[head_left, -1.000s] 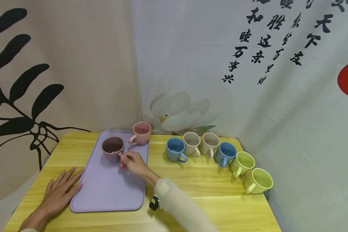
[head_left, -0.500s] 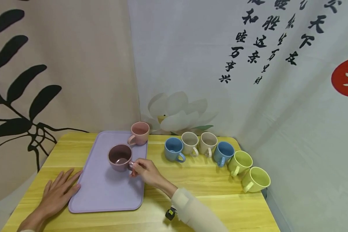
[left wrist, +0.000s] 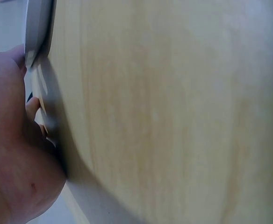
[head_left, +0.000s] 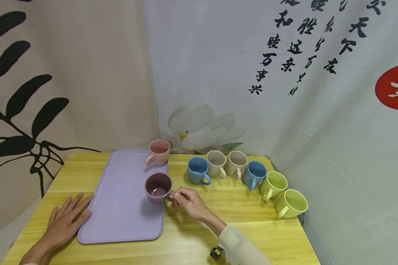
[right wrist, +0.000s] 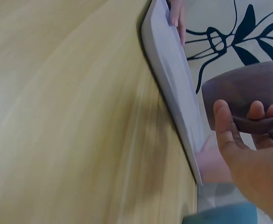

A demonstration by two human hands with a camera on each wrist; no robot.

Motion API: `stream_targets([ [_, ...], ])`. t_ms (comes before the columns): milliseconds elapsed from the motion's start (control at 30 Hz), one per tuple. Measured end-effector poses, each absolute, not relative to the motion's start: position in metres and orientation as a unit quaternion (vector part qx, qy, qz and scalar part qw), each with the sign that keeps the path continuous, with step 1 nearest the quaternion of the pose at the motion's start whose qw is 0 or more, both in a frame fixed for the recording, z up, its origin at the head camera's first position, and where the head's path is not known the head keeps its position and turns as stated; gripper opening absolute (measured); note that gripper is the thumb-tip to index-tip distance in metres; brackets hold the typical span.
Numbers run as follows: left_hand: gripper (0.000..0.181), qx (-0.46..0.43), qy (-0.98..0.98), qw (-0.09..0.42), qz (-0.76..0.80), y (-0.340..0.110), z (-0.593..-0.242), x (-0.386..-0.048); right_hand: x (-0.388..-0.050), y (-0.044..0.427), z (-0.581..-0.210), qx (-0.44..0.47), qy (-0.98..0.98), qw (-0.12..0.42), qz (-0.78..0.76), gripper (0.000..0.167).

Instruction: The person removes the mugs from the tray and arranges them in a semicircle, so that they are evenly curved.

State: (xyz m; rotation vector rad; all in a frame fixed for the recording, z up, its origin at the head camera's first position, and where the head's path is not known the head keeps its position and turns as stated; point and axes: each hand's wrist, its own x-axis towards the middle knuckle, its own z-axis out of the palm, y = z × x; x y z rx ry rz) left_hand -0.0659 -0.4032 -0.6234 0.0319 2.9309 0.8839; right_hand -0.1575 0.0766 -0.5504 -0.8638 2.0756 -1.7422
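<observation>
My right hand point(head_left: 193, 204) pinches the handle of a dark mauve mug point(head_left: 158, 188), which hangs upright above the right edge of the lilac tray point(head_left: 119, 224). In the right wrist view the mug point(right wrist: 244, 86) is seen from the side, with the fingers around its handle. A pink mug point(head_left: 159, 152) stands at the tray's back right corner. My left hand point(head_left: 64, 224) lies flat on the table, its fingertips and thumb at the tray's left edge. In the left wrist view part of that hand point(left wrist: 15, 140) shows beside the tray's edge.
Right of the tray, several mugs stand in a curved row: a blue mug point(head_left: 198, 170), two whitish mugs point(head_left: 216, 163), another blue mug point(head_left: 254, 173) and two yellow-green mugs point(head_left: 292, 203). The wooden table point(head_left: 199, 235) meets a printed cloth backdrop point(head_left: 205, 73) behind.
My right hand has carried the mauve mug right and toward me, from over the tray's left middle to its right edge. The left hand has stayed in place.
</observation>
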Motion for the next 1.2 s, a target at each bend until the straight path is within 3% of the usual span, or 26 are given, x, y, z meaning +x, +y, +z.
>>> stream_targets([
  [500,0.070,0.009,0.957,0.040,0.287,-0.404,-0.622,-0.067,-0.159,0.139,-0.568,-0.278,0.736,0.141,-0.602,0.040],
  [1200,0.070,0.006,0.957,0.040,0.288,-0.402,-0.623,-0.067,-0.174,0.173,-0.586,-0.232,0.722,0.144,-0.635,0.046],
])
